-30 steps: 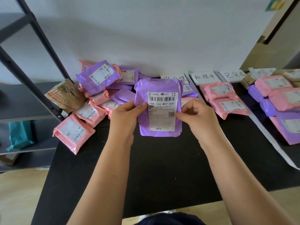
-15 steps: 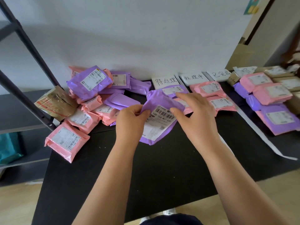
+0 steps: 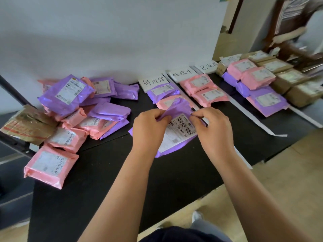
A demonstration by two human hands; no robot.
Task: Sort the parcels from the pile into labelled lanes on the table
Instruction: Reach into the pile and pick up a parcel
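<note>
Two bare hands meet over the middle of the black table (image 3: 104, 172), both on one purple parcel (image 3: 176, 130). The left hand (image 3: 150, 126) has its fingers curled in tight, thumb against them, pinching a fold of purple wrap at the upper left corner of the white shipping label (image 3: 174, 140). The right hand (image 3: 214, 130) mirrors it: thumb and forefinger nip the wrap at the label's upper right edge, and the other fingers are bent close beneath, none spread. The parcel lies slanted between them with the barcode facing up. Its lower end is low over the table, but I cannot tell whether it rests there. Its upper end bunches over a pink parcel (image 3: 167, 102) in the first lane.

To the left sits the pile (image 3: 83, 116), pink and purple mailers heaped back to the wall. One pink mailer (image 3: 50, 165) lies nearest the front, and a worn cardboard box (image 3: 26, 124) is at the pile's left edge.

Farther back, a purple packet (image 3: 162, 90) lies behind the pink parcel, with a handwritten card (image 3: 153, 82) at the wall. The second lane holds two pink packets (image 3: 204, 89), touching, below a second card (image 3: 182, 74). A white strip (image 3: 258, 123) divides that lane from the third. There, pink and purple parcels (image 3: 253, 84) are stacked near a third card (image 3: 208, 66), with brown boxes (image 3: 288, 79) just beside them on the right.
</note>
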